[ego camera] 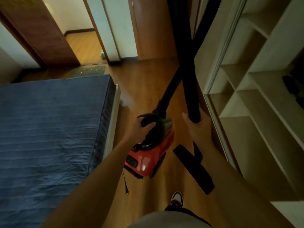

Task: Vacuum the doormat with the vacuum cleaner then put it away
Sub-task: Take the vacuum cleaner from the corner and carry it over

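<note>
Wooden bedroom floor (148, 76) runs beside a blue bed (49, 129), right of which the left hand (136, 130) grips the black handle (148, 118) of a red vacuum cleaner (148, 155), the right hand (197, 129) clasps its black wand (191, 96), and the doormat (92, 70) lies beyond the bed's far end.

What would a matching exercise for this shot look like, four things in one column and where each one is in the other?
Things:
1 vacuum
2 wand
3 doormat
4 plug

Places:
A lying by the doorway
B gripped by the right hand
C dangling under the vacuum
D carried by the left hand

Pairs: 1-D, 2-B, 3-A, 4-C
</note>
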`<state>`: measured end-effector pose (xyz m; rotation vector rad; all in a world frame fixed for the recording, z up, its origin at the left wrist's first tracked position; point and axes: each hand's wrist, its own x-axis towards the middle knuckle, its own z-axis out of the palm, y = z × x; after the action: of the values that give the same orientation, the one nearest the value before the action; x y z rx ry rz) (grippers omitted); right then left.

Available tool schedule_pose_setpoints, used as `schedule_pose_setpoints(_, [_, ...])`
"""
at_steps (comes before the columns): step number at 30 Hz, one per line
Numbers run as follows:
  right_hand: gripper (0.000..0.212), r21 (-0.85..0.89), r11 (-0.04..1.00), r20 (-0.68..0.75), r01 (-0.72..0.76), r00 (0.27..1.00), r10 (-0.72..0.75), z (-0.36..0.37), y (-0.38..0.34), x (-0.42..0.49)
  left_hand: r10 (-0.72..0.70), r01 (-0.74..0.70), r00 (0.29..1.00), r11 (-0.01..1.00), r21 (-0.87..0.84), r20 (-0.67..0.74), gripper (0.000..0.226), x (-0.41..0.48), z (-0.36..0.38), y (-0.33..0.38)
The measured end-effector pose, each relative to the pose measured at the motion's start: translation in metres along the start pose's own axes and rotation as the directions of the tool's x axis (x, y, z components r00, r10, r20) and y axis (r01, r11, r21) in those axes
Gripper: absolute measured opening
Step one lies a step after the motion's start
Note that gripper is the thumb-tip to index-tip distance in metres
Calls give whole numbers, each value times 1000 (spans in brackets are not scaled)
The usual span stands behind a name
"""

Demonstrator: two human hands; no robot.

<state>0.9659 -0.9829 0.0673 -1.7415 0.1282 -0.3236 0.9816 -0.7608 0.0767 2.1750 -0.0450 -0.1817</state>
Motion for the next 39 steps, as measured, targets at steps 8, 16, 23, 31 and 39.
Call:
schedule_pose_setpoints(8, [23, 44, 999, 52, -27, 998, 25, 5, 6, 114, -26, 32, 993, 998, 50, -119, 17, 100, -1, 23])
schedule_pose_setpoints(16, [27, 23, 999, 91, -44, 995, 42, 34, 15, 204, -67, 68, 987, 998, -4, -149, 15, 187, -10, 16])
schedule_pose_setpoints(23, [30, 3, 999, 112, -51, 992, 51, 94, 24, 301, -155, 125, 977, 974, -189, -149, 23, 295, -40, -10])
schedule_pose_setpoints(31, [26, -29, 998, 142, -54, 988, 57, 179, 17, 433, -72, 60, 989, 994, -94, -129, 16, 439, -97, -23])
schedule_pose_setpoints(39, [24, -27, 1000, 154, 10, 988, -6, 244, 11, 529, -69, 49, 986, 990, -133, -154, 19, 556, -147, -47])
